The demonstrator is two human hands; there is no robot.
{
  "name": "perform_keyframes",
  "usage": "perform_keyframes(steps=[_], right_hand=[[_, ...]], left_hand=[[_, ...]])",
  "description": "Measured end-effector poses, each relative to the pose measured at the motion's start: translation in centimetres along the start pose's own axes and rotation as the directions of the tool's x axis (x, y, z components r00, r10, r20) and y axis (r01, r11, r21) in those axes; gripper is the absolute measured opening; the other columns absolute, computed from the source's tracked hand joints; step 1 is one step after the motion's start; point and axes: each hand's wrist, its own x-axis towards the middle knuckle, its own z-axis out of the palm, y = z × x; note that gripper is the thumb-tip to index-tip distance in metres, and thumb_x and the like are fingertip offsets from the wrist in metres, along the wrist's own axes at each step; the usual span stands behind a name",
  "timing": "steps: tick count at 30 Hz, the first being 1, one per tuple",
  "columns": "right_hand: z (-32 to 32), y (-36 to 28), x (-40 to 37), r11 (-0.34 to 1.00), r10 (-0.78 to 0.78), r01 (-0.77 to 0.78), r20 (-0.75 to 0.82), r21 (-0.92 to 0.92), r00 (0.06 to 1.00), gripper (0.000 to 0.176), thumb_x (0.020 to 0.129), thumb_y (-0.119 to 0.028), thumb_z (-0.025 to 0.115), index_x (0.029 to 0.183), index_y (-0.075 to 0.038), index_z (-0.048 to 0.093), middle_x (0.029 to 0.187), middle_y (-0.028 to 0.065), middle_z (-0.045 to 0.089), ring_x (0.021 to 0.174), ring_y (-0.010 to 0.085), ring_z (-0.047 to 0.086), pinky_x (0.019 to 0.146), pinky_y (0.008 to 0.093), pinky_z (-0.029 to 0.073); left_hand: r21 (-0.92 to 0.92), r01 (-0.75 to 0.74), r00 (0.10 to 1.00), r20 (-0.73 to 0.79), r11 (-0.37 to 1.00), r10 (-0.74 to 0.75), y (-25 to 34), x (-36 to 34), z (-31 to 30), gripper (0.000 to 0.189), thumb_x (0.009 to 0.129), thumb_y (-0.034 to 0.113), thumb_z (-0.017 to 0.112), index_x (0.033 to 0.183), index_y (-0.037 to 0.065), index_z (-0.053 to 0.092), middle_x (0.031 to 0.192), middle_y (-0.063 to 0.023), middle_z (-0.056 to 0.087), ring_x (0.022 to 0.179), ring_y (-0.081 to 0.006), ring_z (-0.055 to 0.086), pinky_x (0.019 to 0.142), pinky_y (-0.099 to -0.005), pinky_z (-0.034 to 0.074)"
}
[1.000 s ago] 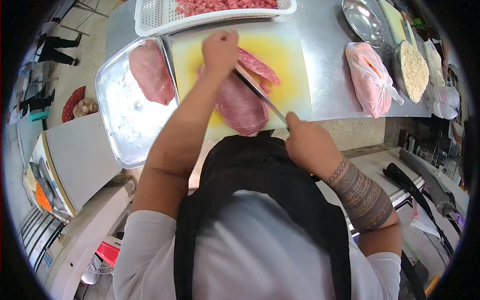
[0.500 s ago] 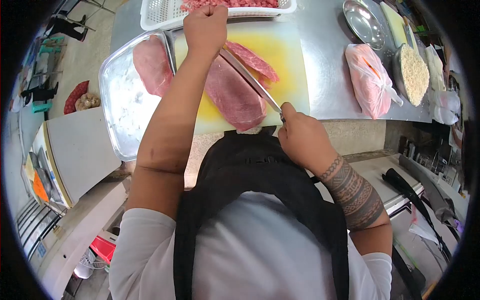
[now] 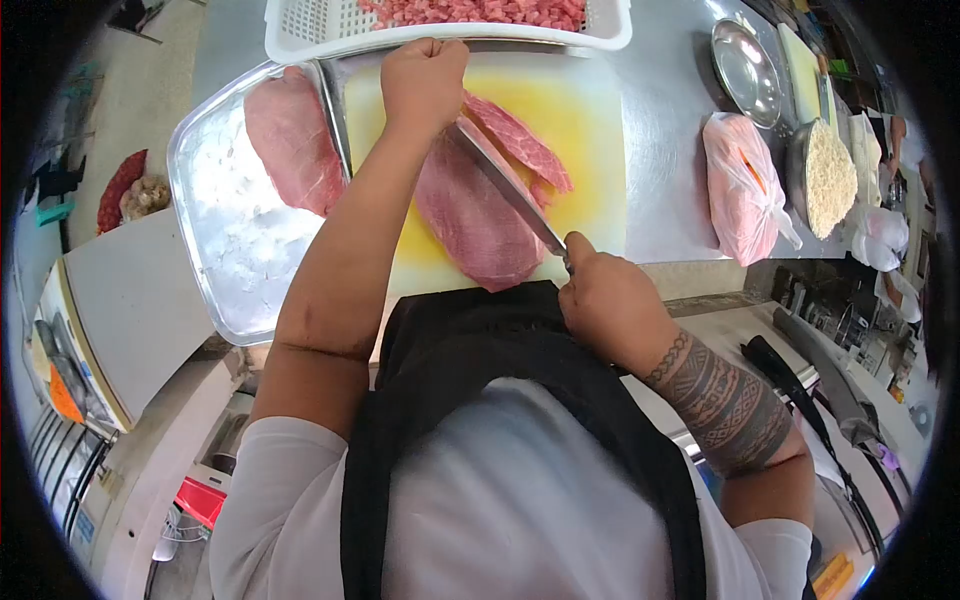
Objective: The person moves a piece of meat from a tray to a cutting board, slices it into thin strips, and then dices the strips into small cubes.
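Observation:
My right hand (image 3: 617, 305) is wrapped round the handle of a long knife (image 3: 517, 195), its blade slanting up and left along the edge of a large piece of raw meat (image 3: 478, 215). The meat lies on a yellow-stained white cutting board (image 3: 590, 130). Beyond the blade rests a narrower strip of meat (image 3: 522, 145), with a small scrap beside it. Above the far end of the large piece, my left hand (image 3: 425, 85) is closed with its fingers pressed together; what they pinch is hidden. The blade's tip end disappears beside my left wrist.
Left of the board, a metal tray (image 3: 215, 240) holds another slab of meat (image 3: 292, 140). A white basket (image 3: 330, 45) of diced meat stands behind. To the right are a steel bowl (image 3: 745, 72), a filled plastic bag (image 3: 740, 190) and a bowl of pale crumbly food (image 3: 832, 180).
The view has shifted, so the table sits lower in the frame. Both hands keep nearly the same places relative to the meat, and the knife stays along its edge.

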Motion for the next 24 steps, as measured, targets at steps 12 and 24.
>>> perform_keyframes(steps=[12,24], right_hand=[[7.6,1.8,4.2,0.997,-0.079,0.078,-0.206,-0.013,0.975,0.018,0.091,-0.010,0.060,0.106,-0.001,0.055,0.081,0.0242,0.070,0.074,0.0435,0.072,0.068,0.0547,0.057],[2.4,1.7,-2.6,0.981,-0.194,0.194,-0.267,-0.029,0.944,0.020,0.091,-0.008,0.057,0.109,0.002,0.056,0.086,0.0265,0.072,0.083,0.0473,0.072,0.076,0.0566,0.057]], left_hand=[[0.125,-0.239,0.963,-0.099,0.963,0.252,-2.7,1.0,-1.1,0.040,0.090,0.022,0.068,0.061,-0.002,0.053,0.053,-0.0049,0.047,0.054,-0.0115,0.040,0.054,-0.0365,0.040],[0.278,-0.451,0.870,-0.074,0.848,0.487,-2.2,-1.2,0.4,0.042,0.093,0.034,0.070,0.073,-0.002,0.065,0.073,-0.0209,0.068,0.070,-0.0408,0.067,0.073,-0.0485,0.053]])
